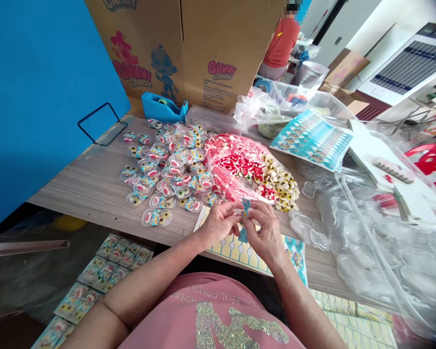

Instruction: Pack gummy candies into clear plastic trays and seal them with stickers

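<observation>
My left hand [221, 221] and my right hand [264, 231] meet over the front edge of the wooden table [90, 184]. Both pinch a small clear candy pack with a blue sticker [245, 207] between their fingertips. Under them lies a sticker sheet [236, 252] with many stickers peeled off. Just beyond is an open bag of red-and-white and yellow gummy candies [247, 169]. Left of it spreads a heap of finished small candy packs [167, 169].
A large Gummy Candy carton [189, 43] and a blue tape dispenser [163, 107] stand at the back. Full sticker sheets [312, 138] lie right of the candies, clear empty blisters [378, 242] at right. Carded packs [105, 271] lie on the floor. Another person [281, 43] sits behind.
</observation>
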Demonstrator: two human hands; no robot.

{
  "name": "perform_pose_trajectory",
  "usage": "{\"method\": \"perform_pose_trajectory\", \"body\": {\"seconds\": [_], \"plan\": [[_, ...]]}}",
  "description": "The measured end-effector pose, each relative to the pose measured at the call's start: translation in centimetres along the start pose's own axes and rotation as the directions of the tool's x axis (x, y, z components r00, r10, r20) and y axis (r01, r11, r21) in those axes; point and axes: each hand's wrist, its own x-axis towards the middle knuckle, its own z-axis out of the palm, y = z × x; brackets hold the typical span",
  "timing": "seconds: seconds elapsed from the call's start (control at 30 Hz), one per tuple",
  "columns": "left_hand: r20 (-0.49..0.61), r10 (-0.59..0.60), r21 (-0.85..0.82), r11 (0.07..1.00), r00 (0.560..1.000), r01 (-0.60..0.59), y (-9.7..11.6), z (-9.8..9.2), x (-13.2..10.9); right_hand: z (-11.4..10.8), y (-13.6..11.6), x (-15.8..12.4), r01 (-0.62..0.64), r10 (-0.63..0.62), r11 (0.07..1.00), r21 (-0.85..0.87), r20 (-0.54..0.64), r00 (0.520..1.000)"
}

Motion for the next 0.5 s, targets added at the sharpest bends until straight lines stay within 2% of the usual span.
{"method": "perform_pose_trajectory", "body": {"seconds": [0.27, 0.5], "plan": [[-0.007, -0.004, -0.015, 1.000, 1.000, 0.004, -0.3, -0.1, -0.1, 0.3, 0.0, -0.3, 0.008, -0.009, 0.998, -0.061, -0.005, 1.000], [-0.038, 0.040, -0.049, 0.998, 0.999, -0.041, -1.0, -0.2, 0.0, 1.1, -0.7, -0.6, 0.031, -0.048, 0.965, -0.262, -0.059, 0.997]]}}
